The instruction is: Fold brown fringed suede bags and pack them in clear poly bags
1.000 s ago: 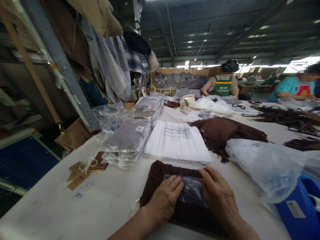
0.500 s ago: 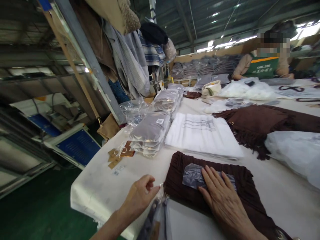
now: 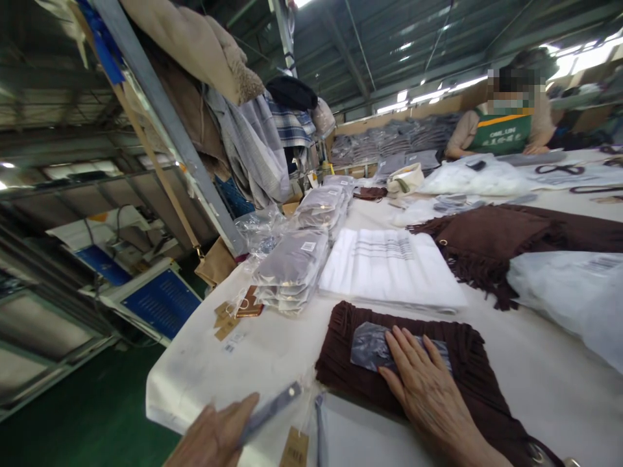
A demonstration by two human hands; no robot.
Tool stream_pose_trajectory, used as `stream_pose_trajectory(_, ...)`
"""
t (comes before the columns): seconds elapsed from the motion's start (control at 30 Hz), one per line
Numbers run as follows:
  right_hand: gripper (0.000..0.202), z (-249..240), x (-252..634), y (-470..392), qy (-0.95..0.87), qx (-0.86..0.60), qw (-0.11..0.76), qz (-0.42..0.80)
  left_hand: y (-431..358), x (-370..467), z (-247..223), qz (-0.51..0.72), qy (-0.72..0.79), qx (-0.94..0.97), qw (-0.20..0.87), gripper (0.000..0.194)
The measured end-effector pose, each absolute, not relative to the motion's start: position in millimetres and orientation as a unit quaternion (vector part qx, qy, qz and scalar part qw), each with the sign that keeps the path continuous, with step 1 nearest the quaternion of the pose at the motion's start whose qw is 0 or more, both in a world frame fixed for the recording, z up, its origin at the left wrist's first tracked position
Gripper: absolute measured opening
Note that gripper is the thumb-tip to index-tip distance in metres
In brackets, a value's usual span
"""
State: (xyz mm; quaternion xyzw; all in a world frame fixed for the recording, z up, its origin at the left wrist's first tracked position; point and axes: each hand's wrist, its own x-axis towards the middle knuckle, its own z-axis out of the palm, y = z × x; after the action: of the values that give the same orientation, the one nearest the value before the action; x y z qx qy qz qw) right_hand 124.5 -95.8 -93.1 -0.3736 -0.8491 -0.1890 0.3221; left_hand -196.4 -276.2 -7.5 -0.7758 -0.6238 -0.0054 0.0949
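My right hand (image 3: 428,383) lies flat, fingers stretched out, on a small clear plastic packet (image 3: 367,347) with something dark in it. The packet rests on a dark brown fringed bag (image 3: 335,363) with metal rings near its lower right corner. At the table's near edge, my left hand (image 3: 214,431) is closed on a narrow grey strap (image 3: 272,412), which points up and right with a pale dot near its tip. The hand is somewhat blurred. Beside the strap, a kraft paper tag (image 3: 294,447) lies near another thin grey strip (image 3: 321,431).
Bagged grey items (image 3: 292,263) are stacked beyond the left hand, near loose tags (image 3: 226,321). White folded plastic bags (image 3: 389,269), brown fringed pieces (image 3: 491,240) and clear plastic (image 3: 569,292) lie farther off. A co-worker (image 3: 506,133) sits across the table (image 3: 195,383).
My left hand has moved down and left and now holds the grey strap, after being near a small ring beside the bag. My right hand stays flat on the packet. The view has shifted slightly.
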Motion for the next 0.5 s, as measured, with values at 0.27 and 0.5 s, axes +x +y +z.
stream_pose_trajectory(0.27,0.073,-90.7,124.1,-100.8,-0.834,-0.398,0.36,-0.13,-159.9,-84.7,126.4,0.076,-0.544,-0.835,0.032,0.013)
stream_pose_trajectory(0.5,0.071,-78.4,140.4,-108.5,-0.758,-0.46,0.459,0.051,-72.6,11.6,59.4,0.013,-0.503,-0.859,-0.089,0.01)
